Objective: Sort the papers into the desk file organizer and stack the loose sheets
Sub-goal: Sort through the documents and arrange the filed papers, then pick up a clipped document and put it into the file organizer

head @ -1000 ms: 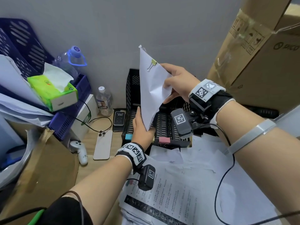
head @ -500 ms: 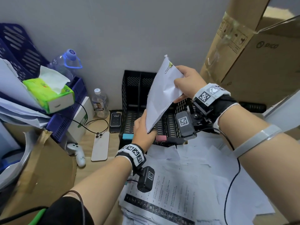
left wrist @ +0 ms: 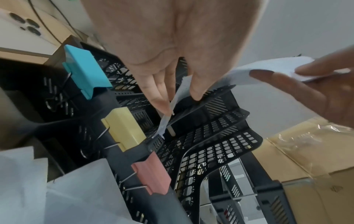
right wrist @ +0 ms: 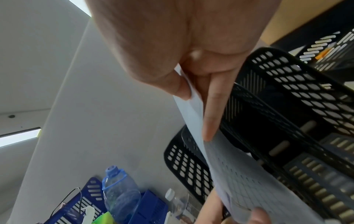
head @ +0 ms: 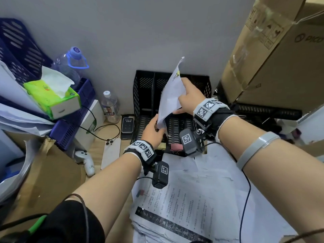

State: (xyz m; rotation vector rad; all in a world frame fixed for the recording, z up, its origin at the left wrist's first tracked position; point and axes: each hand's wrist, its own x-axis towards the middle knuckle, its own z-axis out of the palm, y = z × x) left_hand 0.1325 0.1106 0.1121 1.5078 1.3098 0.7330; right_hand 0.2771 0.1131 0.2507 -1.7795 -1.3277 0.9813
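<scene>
My wrists: black fabric straps with white square-code marker bands [head: 144, 149], small black wrist cameras [head: 160, 174] with black cables. Grey band [head: 256, 147] on right forearm. Black sleeve [head: 70, 223] on left.

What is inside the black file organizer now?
The black file organizer has bare slotted floors in its visible compartments. Both hands hold the clipped papers above it, and these cover part of the middle slots.

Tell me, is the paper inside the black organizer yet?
Partly: both hands hold the paper, only its bottom corner between the organizer dividers.
</scene>
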